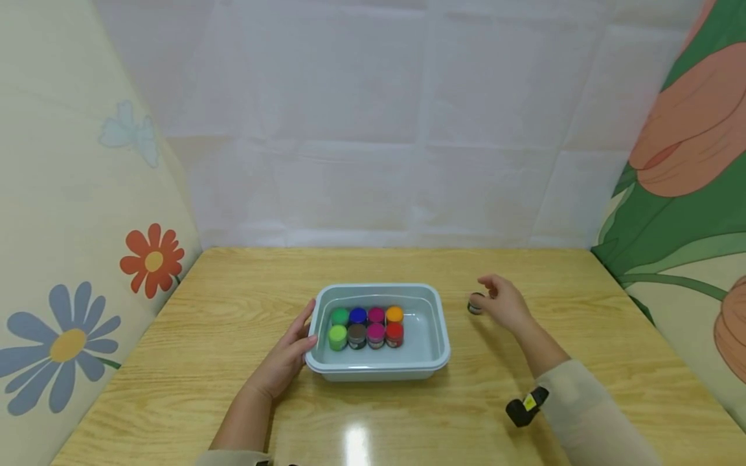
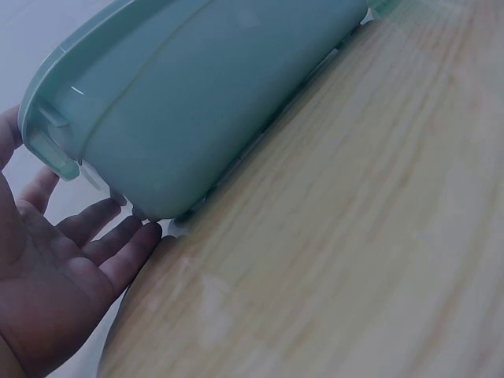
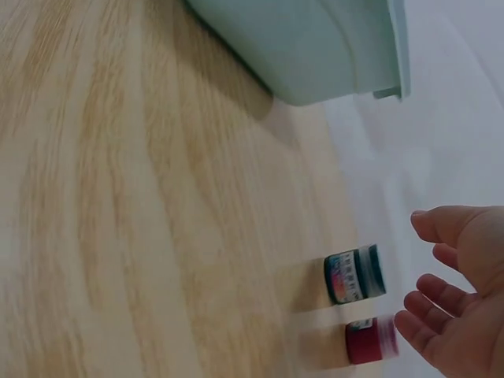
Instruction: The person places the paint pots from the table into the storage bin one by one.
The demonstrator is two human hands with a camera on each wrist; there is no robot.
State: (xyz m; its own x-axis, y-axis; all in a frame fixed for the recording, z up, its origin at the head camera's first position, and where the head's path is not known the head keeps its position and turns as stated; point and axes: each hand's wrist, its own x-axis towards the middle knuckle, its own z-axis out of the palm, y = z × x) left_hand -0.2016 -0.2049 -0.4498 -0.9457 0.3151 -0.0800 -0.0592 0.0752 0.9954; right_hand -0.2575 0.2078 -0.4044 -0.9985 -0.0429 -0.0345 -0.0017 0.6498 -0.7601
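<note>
A pale blue-green plastic basin (image 1: 434, 336) holds two rows of small paint jars with coloured lids, among them a blue jar (image 1: 358, 316), an orange jar (image 1: 394, 314) and a lime-green jar (image 1: 337, 337). My left hand (image 1: 285, 362) rests against the basin's left end, thumb at the rim, fingers fairly straight along the wall. To the right of the basin, my right hand (image 1: 506, 304) hovers with parted fingers by a dark-lidded jar (image 3: 354, 275). Beside that jar stands a red jar (image 3: 372, 340), close to the fingertips; the hand hides it in the head view.
The wooden table (image 1: 373, 414) meets a white cloth backdrop (image 1: 350, 129) along its far edge. Flower-printed panels (image 1: 70, 194) flank it on both sides. A black wrist device (image 1: 527, 407) sits at the right sleeve.
</note>
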